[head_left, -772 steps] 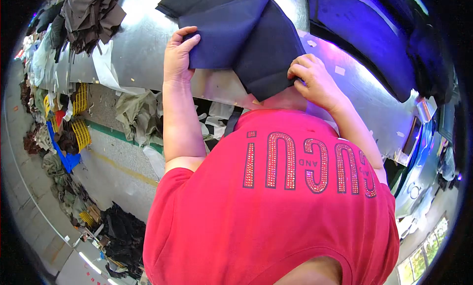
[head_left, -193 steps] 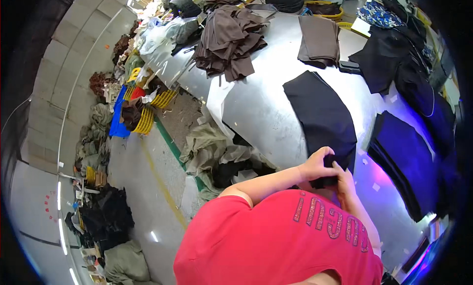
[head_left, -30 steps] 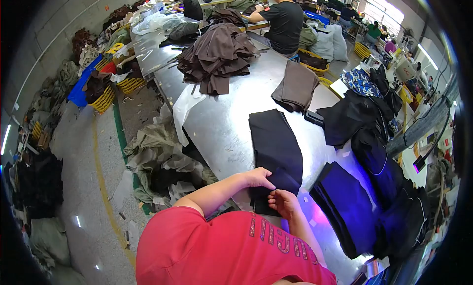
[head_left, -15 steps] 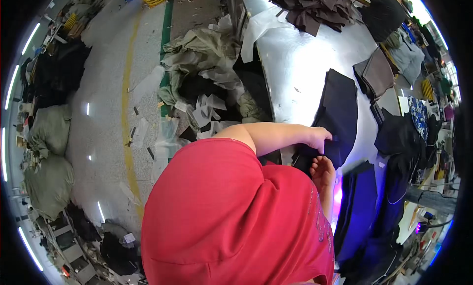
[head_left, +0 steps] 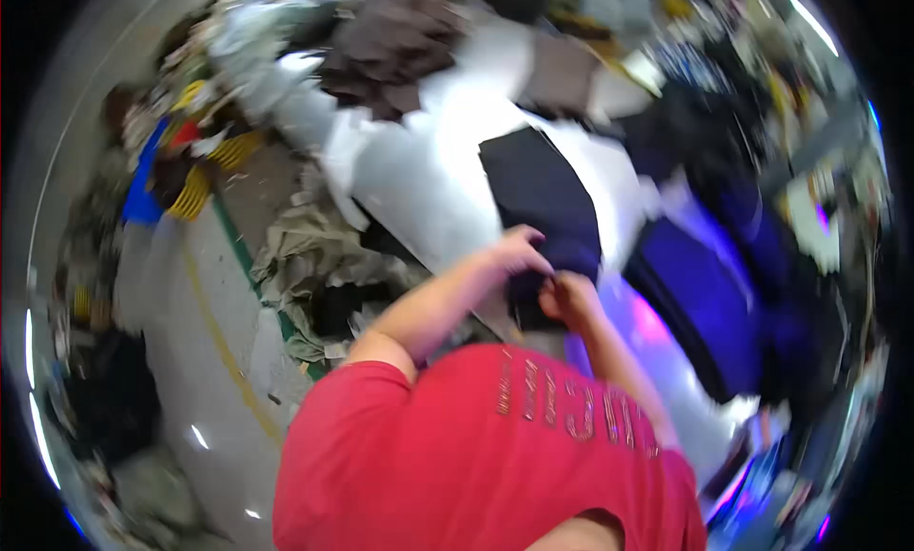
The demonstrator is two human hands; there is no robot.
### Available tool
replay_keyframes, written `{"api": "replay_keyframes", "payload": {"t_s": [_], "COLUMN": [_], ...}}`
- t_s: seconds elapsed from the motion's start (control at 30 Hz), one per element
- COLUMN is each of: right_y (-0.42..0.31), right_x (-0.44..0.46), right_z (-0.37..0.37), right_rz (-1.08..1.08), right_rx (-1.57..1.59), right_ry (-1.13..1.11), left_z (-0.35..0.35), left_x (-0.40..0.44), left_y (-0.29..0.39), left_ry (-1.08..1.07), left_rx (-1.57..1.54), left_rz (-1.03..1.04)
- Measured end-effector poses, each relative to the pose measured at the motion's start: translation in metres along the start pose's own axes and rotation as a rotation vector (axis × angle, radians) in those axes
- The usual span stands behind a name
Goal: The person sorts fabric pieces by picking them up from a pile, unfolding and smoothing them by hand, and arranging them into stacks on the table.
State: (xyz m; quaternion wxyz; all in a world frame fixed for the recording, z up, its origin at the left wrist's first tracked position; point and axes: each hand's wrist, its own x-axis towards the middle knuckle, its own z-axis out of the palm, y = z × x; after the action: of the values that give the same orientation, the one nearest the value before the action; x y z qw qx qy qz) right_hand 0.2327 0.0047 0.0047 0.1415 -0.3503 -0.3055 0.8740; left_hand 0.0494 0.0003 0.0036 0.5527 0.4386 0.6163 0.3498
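Observation:
A stack of dark fabric pieces [head_left: 543, 185] lies on the shiny metal table in front of me. Over its near end, my left hand [head_left: 522, 251] pinches dark cloth between thumb and fingers. Close beside it to the right, my right hand [head_left: 568, 299] has its fingers curled against the same dark cloth. The hands almost meet at the fingertips. Motion blur hides the exact edge they grip.
The metal table [head_left: 419, 185] bears a brown fabric heap [head_left: 400, 37] at the far side. Dark, blue-lit fabric [head_left: 700, 304] lies to the right. Left of the table, crumpled olive cloth [head_left: 319, 251] fills the floor edge; yellow baskets [head_left: 193, 191] stand farther back.
My view has swung round to the right, so the table now sits more central. My right hand has turned from palm-up with loosely bent fingers to curled against the cloth beside my left.

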Motion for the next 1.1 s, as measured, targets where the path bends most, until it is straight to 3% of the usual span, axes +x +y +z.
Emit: {"api": "replay_keyframes", "payload": {"t_s": [0.07, 0.1, 0.17, 0.27, 0.4, 0.5, 1.0, 1.1], "right_y": [0.010, 0.002, 0.002, 0.000, -0.002, -0.001, -0.010, -0.006], "right_x": [0.006, -0.007, -0.007, -0.008, -0.018, -0.019, -0.029, -0.056], "right_z": [-0.006, 0.006, 0.005, 0.005, 0.006, 0.008, 0.002, -0.014], "right_rz": [0.017, -0.016, -0.026, -0.024, -0.090, -0.103, -0.047, -0.279], "right_rx": [0.140, -0.042, -0.048, -0.034, -0.016, 0.040, 0.211, 0.189], "right_ry": [0.016, 0.191, 0.211, 0.203, 0.235, 0.244, 0.286, 0.295], "left_z": [0.003, 0.001, 0.012, 0.006, -0.016, -0.034, -0.059, -0.053], "left_x": [-0.044, -0.025, -0.038, -0.030, -0.016, -0.012, 0.001, -0.003], "left_y": [0.053, 0.025, 0.042, 0.041, 0.029, 0.028, 0.002, 0.002], "left_ry": [-0.137, -0.211, -0.056, -0.095, -0.148, -0.090, 0.005, 0.014], "left_rx": [-0.262, -0.283, -0.332, -0.385, -0.569, -0.735, -0.739, -0.741], "left_rz": [-0.281, -0.248, -0.136, -0.298, -0.354, -0.248, -0.197, -0.202]}}
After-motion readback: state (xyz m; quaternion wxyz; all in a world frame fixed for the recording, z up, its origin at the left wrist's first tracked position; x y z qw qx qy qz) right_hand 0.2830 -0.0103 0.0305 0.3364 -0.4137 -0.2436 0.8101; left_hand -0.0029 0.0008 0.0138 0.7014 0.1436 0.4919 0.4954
